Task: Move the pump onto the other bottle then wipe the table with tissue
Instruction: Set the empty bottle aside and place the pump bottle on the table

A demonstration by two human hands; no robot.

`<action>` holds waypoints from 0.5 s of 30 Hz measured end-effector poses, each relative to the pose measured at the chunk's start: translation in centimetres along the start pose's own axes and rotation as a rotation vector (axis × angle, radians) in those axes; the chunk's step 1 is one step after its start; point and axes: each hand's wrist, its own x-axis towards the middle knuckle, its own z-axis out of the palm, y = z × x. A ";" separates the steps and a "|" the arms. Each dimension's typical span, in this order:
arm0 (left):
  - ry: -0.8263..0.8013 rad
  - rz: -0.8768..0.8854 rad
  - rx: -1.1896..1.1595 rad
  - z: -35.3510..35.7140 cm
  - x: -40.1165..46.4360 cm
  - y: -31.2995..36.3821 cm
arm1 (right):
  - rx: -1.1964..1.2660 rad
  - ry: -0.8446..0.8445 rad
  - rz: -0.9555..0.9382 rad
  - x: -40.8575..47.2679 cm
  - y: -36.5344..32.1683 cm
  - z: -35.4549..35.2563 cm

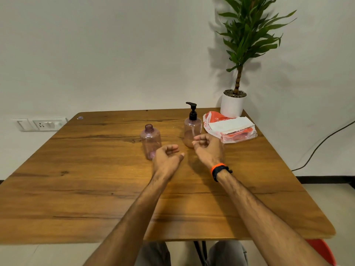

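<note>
Two pink see-through bottles stand upright on the wooden table [96, 189]. The left bottle [150, 140] has an open neck and no cap. The right bottle [192, 129] carries a black pump [192, 110]. My left hand [167, 158] hovers just right of the open bottle's base, fingers loosely curled, holding nothing. My right hand [208, 145] hangs in front of the pump bottle's lower part, fingers loosely curled and empty, wearing an orange and black wristband. A white tissue [231, 124] lies on an orange and clear tissue pack [238, 134] at the right.
A potted plant in a white pot [232, 104] stands at the table's far right corner, behind the tissue pack. A wall socket [45, 124] sits at the far left. A black cable [322, 144] runs down the right wall.
</note>
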 end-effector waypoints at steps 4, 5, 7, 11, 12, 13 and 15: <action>0.114 0.013 0.006 -4.3 -1.3 -1.7 | -0.019 -0.089 -0.100 -1.4 -0.8 2.0; 0.144 0.018 0.022 -5.3 -1.4 -2.1 | -0.018 -0.109 -0.116 -1.6 -1.0 2.6; 0.193 0.035 0.069 -7.6 -1.4 -2.5 | -0.017 -0.151 -0.136 -1.9 -1.6 4.1; 0.206 0.095 0.186 -11.0 -0.6 -3.6 | -0.115 -0.213 -0.152 -1.9 -2.8 6.8; 0.193 0.102 0.216 -11.6 -0.3 -3.7 | -0.136 -0.221 -0.152 -1.9 -3.0 7.3; 0.188 0.104 0.243 -12.2 -0.1 -4.0 | -0.146 -0.231 -0.149 -1.7 -3.2 8.0; 0.183 0.113 0.275 -12.7 0.3 -4.4 | -0.154 -0.247 -0.136 -1.4 -3.5 8.9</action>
